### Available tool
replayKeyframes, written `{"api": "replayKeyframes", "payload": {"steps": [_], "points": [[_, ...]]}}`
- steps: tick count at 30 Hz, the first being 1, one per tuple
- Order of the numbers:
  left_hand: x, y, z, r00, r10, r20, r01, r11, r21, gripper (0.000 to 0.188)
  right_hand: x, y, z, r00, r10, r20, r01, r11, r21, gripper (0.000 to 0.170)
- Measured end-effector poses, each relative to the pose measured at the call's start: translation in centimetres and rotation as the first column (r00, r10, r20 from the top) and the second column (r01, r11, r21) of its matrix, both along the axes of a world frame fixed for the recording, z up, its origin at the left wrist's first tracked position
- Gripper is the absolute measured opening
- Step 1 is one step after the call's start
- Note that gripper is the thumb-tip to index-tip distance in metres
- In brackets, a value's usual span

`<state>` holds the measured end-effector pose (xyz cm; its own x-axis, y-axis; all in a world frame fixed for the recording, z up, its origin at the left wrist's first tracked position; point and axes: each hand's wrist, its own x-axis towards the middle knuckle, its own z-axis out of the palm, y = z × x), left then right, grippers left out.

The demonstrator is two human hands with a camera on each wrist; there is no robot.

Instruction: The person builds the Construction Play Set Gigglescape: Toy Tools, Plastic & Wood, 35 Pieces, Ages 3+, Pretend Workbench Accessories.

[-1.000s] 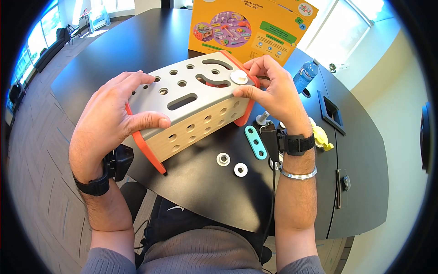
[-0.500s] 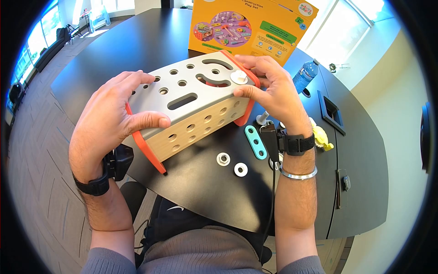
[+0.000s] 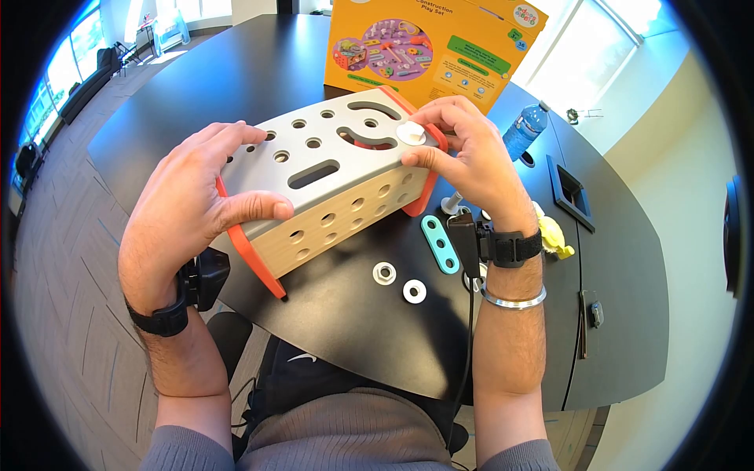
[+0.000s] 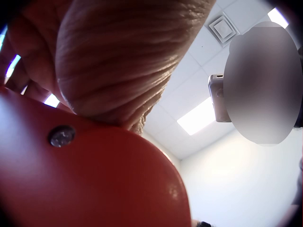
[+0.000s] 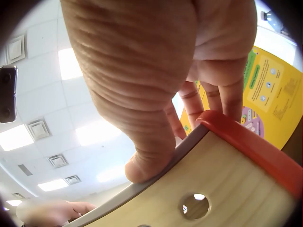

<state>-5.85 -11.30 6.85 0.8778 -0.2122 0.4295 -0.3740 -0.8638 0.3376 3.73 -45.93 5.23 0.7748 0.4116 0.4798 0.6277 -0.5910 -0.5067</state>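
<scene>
A wooden toy workbench with a grey perforated top and orange ends stands tilted across the head view. My left hand rests over its left end, thumb along the near top edge and fingers across the top. In the left wrist view the palm meets the orange end panel. At the right end of the top sits a white plastic bolt with a round flange. My right hand bends its index finger against the bolt head, its thumb on the near edge beside it.
On the black table lie a white nut, a white washer and a turquoise three-hole strip. Another white bolt stands near the right wrist. Behind are a yellow box and a water bottle.
My right index finger stretched out past the white bolt, then came back against its head. The bolt head has turned a little. My left hand and the workbench stayed put.
</scene>
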Motion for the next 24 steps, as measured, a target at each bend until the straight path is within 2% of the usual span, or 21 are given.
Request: {"api": "replayKeyframes", "payload": {"steps": [2,4,6,7,9,13,16,18,24], "points": [[0.0,0.0,-0.1,0.998,-0.024,0.061,0.024,1.000,0.008,0.100,0.1,0.0,-0.1,1.000,-0.003,-0.021,0.004,0.999,0.040,0.060],[-0.1,-0.1,0.1,0.999,-0.021,0.049,0.020,1.000,0.005,0.100,0.1,0.1,-0.3,0.999,-0.006,-0.044,0.009,0.997,0.079,0.062],[-0.1,-0.2,0.1,0.999,-0.019,0.036,0.019,1.000,0.001,0.099,0.1,0.5,-0.7,0.993,0.093,0.074,-0.105,0.978,0.180,0.059],[0.0,-0.2,0.1,0.999,-0.020,0.043,0.020,1.000,-0.002,0.099,-0.1,0.4,-0.5,0.993,0.093,0.073,-0.105,0.978,0.180,0.059],[0.0,-0.1,-0.1,0.999,-0.020,0.050,0.020,1.000,-0.004,0.099,-0.3,0.2,0.0,0.996,0.033,0.085,-0.034,0.999,0.019,0.054],[0.0,-0.1,-0.1,0.997,-0.026,0.071,0.026,1.000,0.002,0.098,-0.7,0.4,0.1,0.995,0.022,0.096,-0.024,1.000,0.011,0.050],[-0.1,-0.2,0.1,0.999,-0.017,0.051,0.017,1.000,0.002,0.099,-0.8,0.6,0.1,0.996,0.022,0.092,-0.024,1.000,0.013,0.040],[-0.1,-0.1,0.0,0.999,-0.012,0.041,0.012,1.000,0.002,0.099,-0.4,0.7,-0.2,0.999,0.014,0.032,-0.018,0.993,0.113,0.030],[0.1,0.0,-0.2,0.998,-0.025,0.063,0.025,1.000,0.003,0.100,-0.3,1.0,-0.2,0.995,-0.027,0.092,0.022,0.998,0.057,0.021]]}}
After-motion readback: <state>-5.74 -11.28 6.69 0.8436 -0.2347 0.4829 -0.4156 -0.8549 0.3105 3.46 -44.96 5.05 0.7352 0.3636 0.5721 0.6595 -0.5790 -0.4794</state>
